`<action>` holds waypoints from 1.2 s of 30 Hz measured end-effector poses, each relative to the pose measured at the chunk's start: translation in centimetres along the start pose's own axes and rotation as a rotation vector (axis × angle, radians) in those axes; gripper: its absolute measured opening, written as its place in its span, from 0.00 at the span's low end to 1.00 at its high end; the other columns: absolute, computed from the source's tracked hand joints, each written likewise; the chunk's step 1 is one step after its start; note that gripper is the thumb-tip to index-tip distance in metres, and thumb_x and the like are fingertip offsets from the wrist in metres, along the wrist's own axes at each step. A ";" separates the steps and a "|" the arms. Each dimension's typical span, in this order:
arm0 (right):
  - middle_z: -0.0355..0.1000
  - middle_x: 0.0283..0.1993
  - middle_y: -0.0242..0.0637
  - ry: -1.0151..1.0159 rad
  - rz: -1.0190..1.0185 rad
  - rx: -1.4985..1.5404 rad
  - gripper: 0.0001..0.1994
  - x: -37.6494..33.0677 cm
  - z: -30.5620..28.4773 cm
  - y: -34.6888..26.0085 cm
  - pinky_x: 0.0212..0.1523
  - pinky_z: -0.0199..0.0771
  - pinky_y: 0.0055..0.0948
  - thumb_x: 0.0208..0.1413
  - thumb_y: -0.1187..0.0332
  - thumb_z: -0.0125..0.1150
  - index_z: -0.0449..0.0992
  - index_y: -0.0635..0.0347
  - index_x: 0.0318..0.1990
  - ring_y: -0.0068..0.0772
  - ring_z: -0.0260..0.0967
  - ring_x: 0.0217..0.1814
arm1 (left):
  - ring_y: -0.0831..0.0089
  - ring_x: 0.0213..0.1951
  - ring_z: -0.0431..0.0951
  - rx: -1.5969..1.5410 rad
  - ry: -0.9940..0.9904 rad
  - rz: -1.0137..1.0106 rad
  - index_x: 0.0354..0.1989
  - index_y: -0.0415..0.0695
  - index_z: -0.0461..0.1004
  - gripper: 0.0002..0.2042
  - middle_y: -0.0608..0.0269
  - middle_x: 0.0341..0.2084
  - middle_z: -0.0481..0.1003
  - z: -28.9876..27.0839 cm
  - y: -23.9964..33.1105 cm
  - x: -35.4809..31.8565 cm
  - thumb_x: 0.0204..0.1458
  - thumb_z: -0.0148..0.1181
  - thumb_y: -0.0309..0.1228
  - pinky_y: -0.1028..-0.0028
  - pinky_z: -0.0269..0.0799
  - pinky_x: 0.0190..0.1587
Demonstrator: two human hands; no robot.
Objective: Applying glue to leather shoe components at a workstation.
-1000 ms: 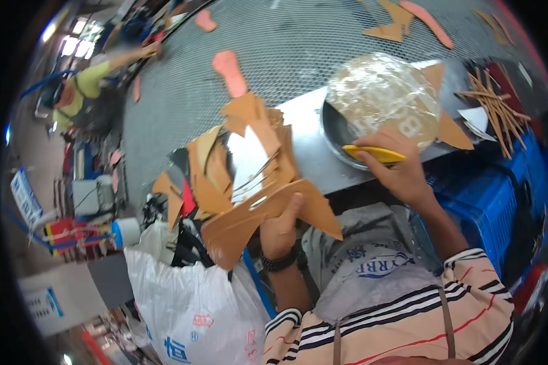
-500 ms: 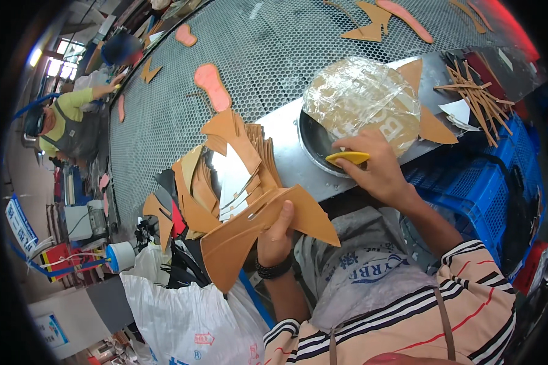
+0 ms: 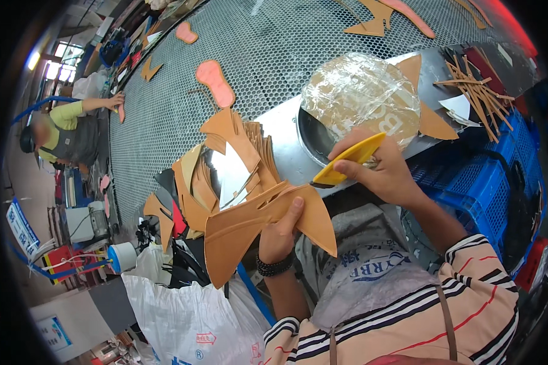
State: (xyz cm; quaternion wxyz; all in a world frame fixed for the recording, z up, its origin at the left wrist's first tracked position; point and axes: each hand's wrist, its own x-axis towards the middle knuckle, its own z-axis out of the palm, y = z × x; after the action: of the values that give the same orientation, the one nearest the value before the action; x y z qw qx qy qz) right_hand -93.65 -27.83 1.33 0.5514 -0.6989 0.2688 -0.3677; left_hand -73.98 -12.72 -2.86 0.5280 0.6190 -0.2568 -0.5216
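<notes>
My left hand grips a tan leather shoe-upper piece, thumb on top, in front of my body. In my right hand is a flat yellow scraper, pinched between thumb and fingers. Its dark lower tip lies very close to the top edge of the leather piece; whether they touch I cannot tell. Behind the scraper stands a round metal pot, partly covered by a tape-wrapped cardboard disc. Beyond my left hand, a stack of similar tan pieces leans beside white ones.
Pink sole-shaped pieces lie on the perforated table. Thin tan strips are heaped at the far right, above a blue crate. A white sack stands lower left. A co-worker reaches onto the table's left side.
My right hand has brought the scraper up from the pot's opening toward the leather piece, showing more of its yellow face. The leather piece has shifted slightly. The co-worker's arm has moved.
</notes>
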 end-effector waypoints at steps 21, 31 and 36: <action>0.77 0.34 0.37 -0.404 -0.023 -0.025 0.08 -0.7 -1.1 -2.3 0.38 0.72 0.29 0.56 0.68 0.69 0.80 0.63 0.38 0.32 0.75 0.35 | 0.71 0.19 0.78 -0.302 -0.113 -0.074 0.54 0.39 0.65 0.15 0.55 0.30 0.77 2.0 2.4 -0.4 0.70 0.48 0.39 0.77 0.70 0.13; 0.74 0.30 0.30 -0.209 0.063 0.211 0.05 -1.1 -1.3 -2.3 0.37 0.71 0.25 0.55 0.72 0.67 0.79 0.63 0.35 0.27 0.72 0.33 | 0.69 0.20 0.79 -0.217 -0.096 -0.136 0.55 0.40 0.66 0.17 0.55 0.30 0.78 2.3 1.7 -0.3 0.69 0.49 0.41 0.76 0.70 0.14; 0.71 0.28 0.33 -0.183 0.054 0.152 0.04 -2.3 -0.6 -1.1 0.33 0.69 0.27 0.54 0.72 0.65 0.76 0.61 0.35 0.27 0.71 0.30 | 0.68 0.20 0.79 -0.302 -0.094 -0.105 0.55 0.38 0.65 0.18 0.54 0.30 0.77 2.8 2.3 -0.3 0.69 0.49 0.41 0.76 0.70 0.14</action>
State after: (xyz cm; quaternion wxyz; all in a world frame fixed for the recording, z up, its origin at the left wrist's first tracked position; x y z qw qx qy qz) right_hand -95.49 -26.13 1.96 0.6347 -0.6783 0.2077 -0.3067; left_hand -76.14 -14.24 -0.37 0.5745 0.5202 -0.1673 -0.6094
